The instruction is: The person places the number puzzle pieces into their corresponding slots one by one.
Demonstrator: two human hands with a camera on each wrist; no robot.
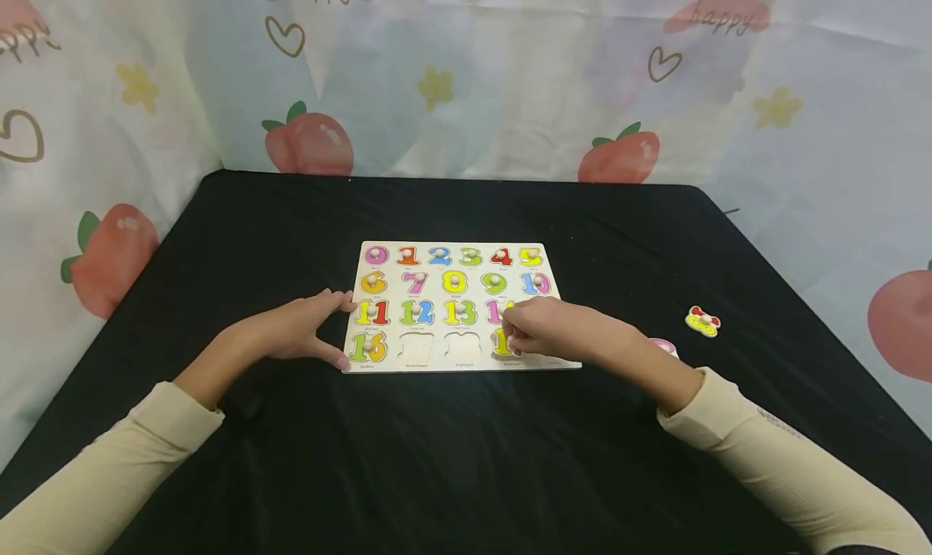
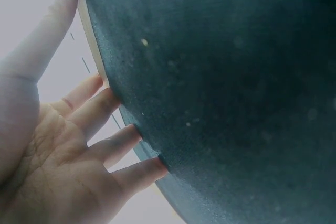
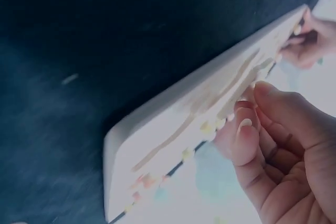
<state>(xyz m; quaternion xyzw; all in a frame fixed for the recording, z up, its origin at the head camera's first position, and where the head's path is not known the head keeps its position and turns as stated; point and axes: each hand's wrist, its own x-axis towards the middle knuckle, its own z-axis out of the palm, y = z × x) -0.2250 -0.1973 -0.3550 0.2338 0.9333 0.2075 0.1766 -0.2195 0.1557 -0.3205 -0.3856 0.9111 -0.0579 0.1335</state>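
Note:
A pale number puzzle board [image 1: 393,367] lies on the black cloth, with rows of colourful knobbed number pieces in it. My left hand [image 1: 302,328] rests at its left edge, thumb by the near corner and fingers fairly straight; the left wrist view shows that hand [image 2: 73,156] palm-side. Over the bottom row, my right hand [image 1: 549,328] pinches a number piece [image 1: 500,343] whose yellow 1 shows; its other digit is hidden behind the fingers. Curled fingers and thumb of this hand [image 3: 283,145] meet above the board [image 3: 157,114] in the right wrist view. Two bare recesses [image 1: 417,349] show left of that piece.
A red and yellow piece [image 1: 702,322] lies on the black tablecloth [image 1: 437,458] right of the board. Partly behind the right forearm is a pink piece [image 1: 662,345]. A printed curtain [image 1: 495,69] hangs around the table's back and sides.

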